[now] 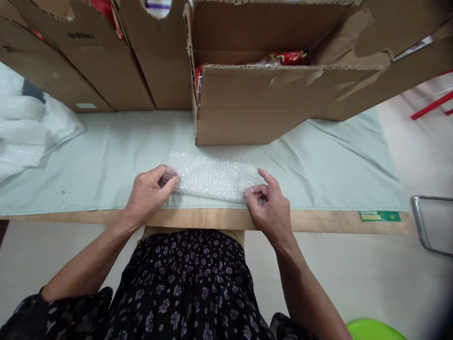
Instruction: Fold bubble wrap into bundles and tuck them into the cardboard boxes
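Bubble wrap (214, 177), a short flat strip, and it's right between your two sets of fingers, near the table edge (208, 218)! Your left hand (153, 189) pinches its left end, thumb against fingers. Over on the other side, your right hand (272, 205) has thumb and a curled finger apparently pinching the near corner, the index reaching out along that end. Light, level pinches look best here: too hard a squeeze could pop bubbles, and an even pull should hold the strip flat and square over the cloth (116, 184).

Now look past your fingertips! Straight ahead stands an open carton (244, 101), its front wall cut low, with red packets (290, 58) showing inside. Beyond your left fingers, tall cartons (92, 59) stand side by side; red contents (106, 12) peek from one, something white and purple (158, 6) from another. Farther left of those fingers, a heap of clear plastic (23, 127).
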`<action>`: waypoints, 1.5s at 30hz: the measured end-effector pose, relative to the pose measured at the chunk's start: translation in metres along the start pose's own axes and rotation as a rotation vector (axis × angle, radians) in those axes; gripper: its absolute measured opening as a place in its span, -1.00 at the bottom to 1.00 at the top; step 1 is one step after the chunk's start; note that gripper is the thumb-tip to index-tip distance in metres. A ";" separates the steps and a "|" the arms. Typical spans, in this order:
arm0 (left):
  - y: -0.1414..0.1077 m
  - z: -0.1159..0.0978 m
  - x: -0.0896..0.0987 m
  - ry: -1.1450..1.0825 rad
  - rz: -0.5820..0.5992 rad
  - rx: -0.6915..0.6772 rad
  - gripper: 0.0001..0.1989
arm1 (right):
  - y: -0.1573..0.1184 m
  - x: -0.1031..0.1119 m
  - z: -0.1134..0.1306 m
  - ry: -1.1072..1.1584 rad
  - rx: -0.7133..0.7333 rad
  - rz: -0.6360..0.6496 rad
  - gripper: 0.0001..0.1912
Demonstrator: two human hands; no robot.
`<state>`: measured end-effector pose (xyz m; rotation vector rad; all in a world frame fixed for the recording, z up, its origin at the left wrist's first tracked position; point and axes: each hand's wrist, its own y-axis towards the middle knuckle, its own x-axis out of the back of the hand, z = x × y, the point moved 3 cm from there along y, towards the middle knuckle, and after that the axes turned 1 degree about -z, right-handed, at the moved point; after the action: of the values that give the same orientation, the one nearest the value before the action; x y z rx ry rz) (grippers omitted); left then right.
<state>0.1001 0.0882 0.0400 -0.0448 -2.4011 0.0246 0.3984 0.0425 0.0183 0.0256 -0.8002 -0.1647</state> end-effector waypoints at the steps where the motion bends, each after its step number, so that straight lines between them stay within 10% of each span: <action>1: 0.001 0.000 -0.001 0.041 -0.001 -0.007 -0.81 | 0.001 0.000 0.000 -0.041 0.003 -0.005 -0.41; 14: 0.012 0.006 -0.001 0.564 -0.060 -0.051 -0.64 | 0.018 0.007 -0.002 -0.328 0.173 -0.101 -0.54; 25: 0.012 0.002 -0.001 0.329 -0.032 -0.072 -0.72 | 0.045 -0.003 0.007 -0.121 0.180 0.093 -0.94; 31: 0.020 0.007 0.030 -0.032 0.028 0.082 -0.79 | -0.001 0.004 0.034 0.264 0.054 0.251 -0.57; 36: 0.062 0.005 0.054 0.138 -0.029 -0.053 -0.61 | -0.025 -0.032 0.061 0.267 0.146 0.353 -0.33; 41: 0.102 0.008 0.042 0.383 -0.043 -0.177 -0.49 | -0.020 -0.063 0.071 0.063 0.281 0.200 -0.42; 45: 0.069 0.006 0.020 0.481 -0.191 -0.308 -0.59 | -0.015 -0.068 0.071 0.023 0.326 0.216 -0.50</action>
<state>0.0827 0.1584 0.0469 0.0329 -1.9000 -0.4012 0.2987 0.0414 0.0184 0.2472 -0.7948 0.1715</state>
